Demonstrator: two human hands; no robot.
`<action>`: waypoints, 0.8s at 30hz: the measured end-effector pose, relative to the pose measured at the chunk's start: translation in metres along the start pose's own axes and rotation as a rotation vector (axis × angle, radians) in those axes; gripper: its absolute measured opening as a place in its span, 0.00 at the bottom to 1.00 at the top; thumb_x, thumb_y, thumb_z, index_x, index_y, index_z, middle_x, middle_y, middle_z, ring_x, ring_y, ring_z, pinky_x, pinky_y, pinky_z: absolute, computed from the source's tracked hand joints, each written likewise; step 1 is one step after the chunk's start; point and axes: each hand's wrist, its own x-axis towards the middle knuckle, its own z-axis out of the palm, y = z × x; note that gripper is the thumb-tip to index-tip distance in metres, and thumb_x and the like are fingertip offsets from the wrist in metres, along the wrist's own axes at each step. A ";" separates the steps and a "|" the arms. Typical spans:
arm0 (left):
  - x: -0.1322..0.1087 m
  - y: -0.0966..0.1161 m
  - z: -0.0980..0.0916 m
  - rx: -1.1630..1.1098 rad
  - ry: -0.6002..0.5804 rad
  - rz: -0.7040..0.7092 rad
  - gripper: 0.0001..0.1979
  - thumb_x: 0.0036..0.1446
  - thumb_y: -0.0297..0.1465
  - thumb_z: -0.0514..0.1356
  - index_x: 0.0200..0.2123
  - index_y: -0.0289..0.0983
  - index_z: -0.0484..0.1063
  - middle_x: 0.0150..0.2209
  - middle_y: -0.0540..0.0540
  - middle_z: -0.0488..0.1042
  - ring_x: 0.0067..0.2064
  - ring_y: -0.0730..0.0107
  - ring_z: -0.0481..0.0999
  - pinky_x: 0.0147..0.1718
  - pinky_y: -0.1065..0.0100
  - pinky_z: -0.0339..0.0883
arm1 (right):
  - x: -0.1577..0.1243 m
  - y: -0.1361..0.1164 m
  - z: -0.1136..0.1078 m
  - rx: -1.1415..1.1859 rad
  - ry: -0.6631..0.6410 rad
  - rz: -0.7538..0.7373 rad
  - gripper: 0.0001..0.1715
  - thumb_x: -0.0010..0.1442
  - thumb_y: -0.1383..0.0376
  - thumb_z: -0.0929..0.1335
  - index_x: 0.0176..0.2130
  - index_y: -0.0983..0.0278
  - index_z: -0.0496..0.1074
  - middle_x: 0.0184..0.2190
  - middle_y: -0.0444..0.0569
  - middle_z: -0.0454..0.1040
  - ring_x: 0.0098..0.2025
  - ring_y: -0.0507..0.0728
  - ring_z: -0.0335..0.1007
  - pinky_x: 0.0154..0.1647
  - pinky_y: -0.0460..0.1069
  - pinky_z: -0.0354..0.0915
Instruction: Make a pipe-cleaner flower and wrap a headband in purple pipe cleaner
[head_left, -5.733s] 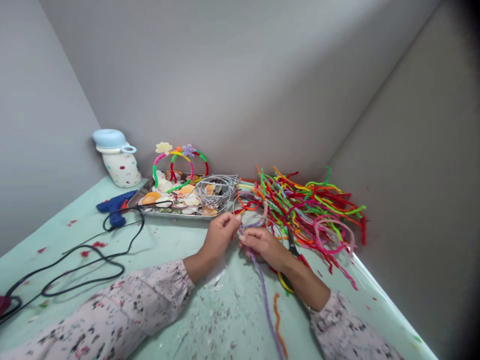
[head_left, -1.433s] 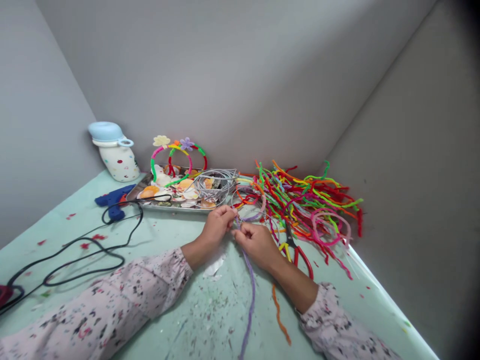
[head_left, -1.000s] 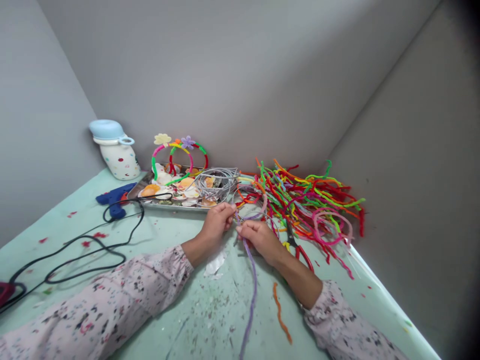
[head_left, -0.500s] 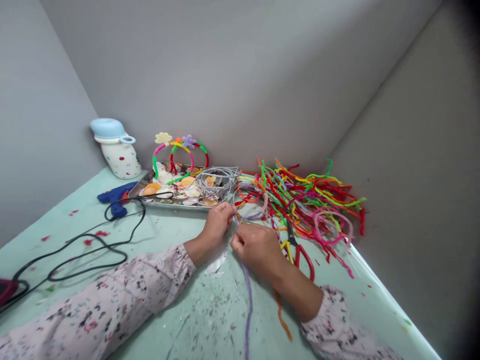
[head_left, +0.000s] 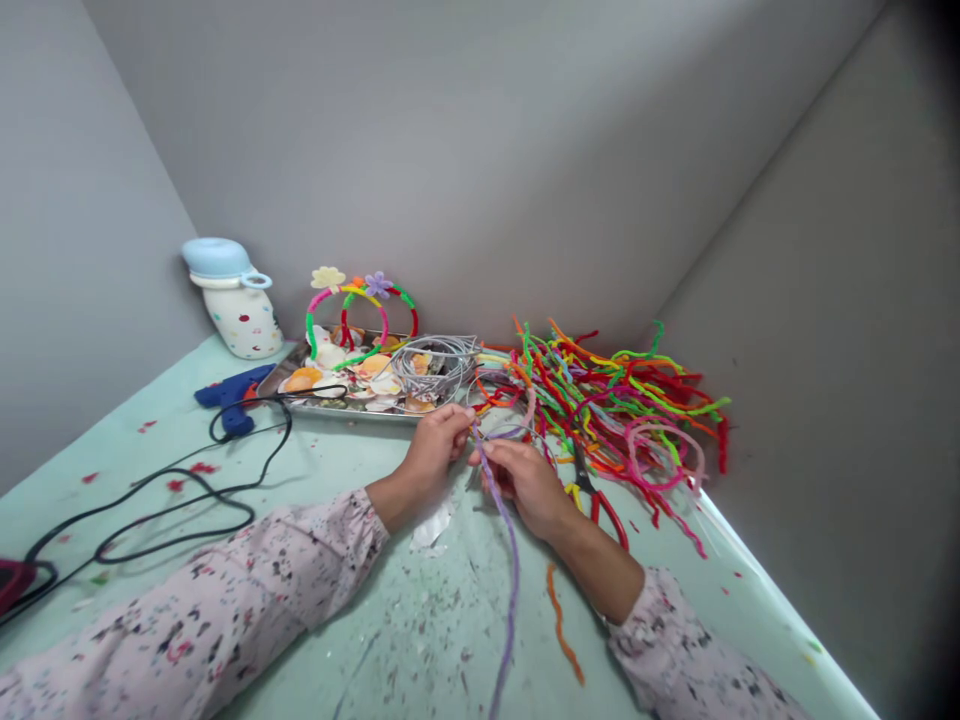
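Note:
A long purple pipe cleaner (head_left: pixel 511 575) hangs from between my hands toward the table's near edge. My left hand (head_left: pixel 437 445) is closed, pinching its upper end against a thin wire hoop. Just to the right, my right hand (head_left: pixel 525 485) has curled fingers, with thumb and forefinger at the purple strand slightly below that pinch. Beyond my fingers the hoop (head_left: pixel 531 405) shows, partly wrapped in coloured pipe cleaner. Its near side is hidden by my hands. Red-and-yellow scissors (head_left: pixel 609 515) lie partly behind my right wrist.
A metal tray (head_left: pixel 352 410) holds shells, a grey wire coil (head_left: pixel 435 362) and two flower-topped hoops (head_left: pixel 309 325). Loose pipe cleaners (head_left: pixel 600 390) are heaped right. At left are a blue glue gun (head_left: pixel 236 395), black cable (head_left: pixel 180 475) and bottle (head_left: pixel 240 310). An orange piece (head_left: pixel 561 625) lies near.
My right hand has turned and its fingers have loosened around the purple pipe cleaner, which now runs in front of them. The strand's hanging part has swung right. My left hand stays nearly still.

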 end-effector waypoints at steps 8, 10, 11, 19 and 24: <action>0.000 -0.001 0.000 0.039 0.004 0.011 0.12 0.51 0.32 0.59 0.21 0.36 0.59 0.16 0.56 0.55 0.17 0.82 0.51 0.17 0.74 0.43 | -0.002 -0.004 0.001 -0.045 -0.053 0.027 0.13 0.53 0.59 0.67 0.23 0.64 0.65 0.15 0.37 0.61 0.17 0.46 0.52 0.19 0.43 0.49; 0.001 -0.003 -0.001 0.074 0.007 0.024 0.11 0.50 0.31 0.59 0.21 0.35 0.60 0.16 0.56 0.55 0.18 0.81 0.51 0.18 0.74 0.44 | -0.003 -0.004 0.002 -0.137 -0.037 0.018 0.14 0.53 0.60 0.66 0.22 0.63 0.61 0.14 0.36 0.57 0.16 0.46 0.48 0.18 0.44 0.46; 0.001 -0.004 -0.001 0.093 0.010 0.030 0.10 0.49 0.30 0.58 0.21 0.35 0.61 0.16 0.56 0.55 0.18 0.81 0.51 0.18 0.74 0.44 | -0.004 -0.005 0.004 -0.213 -0.023 -0.002 0.15 0.53 0.60 0.65 0.21 0.62 0.59 0.13 0.36 0.55 0.16 0.47 0.47 0.19 0.44 0.46; 0.000 -0.007 -0.001 0.238 0.084 0.099 0.08 0.44 0.26 0.58 0.17 0.35 0.62 0.17 0.55 0.59 0.20 0.80 0.54 0.19 0.74 0.47 | -0.020 -0.013 0.024 -1.297 0.227 -0.435 0.06 0.51 0.68 0.63 0.23 0.64 0.65 0.20 0.44 0.68 0.23 0.51 0.57 0.26 0.48 0.46; -0.001 -0.003 0.000 0.149 0.053 0.028 0.07 0.45 0.29 0.59 0.20 0.35 0.64 0.16 0.56 0.57 0.18 0.81 0.53 0.18 0.74 0.45 | -0.018 -0.007 0.021 -1.150 0.288 -0.387 0.08 0.53 0.66 0.63 0.23 0.63 0.65 0.19 0.43 0.66 0.23 0.51 0.58 0.26 0.47 0.48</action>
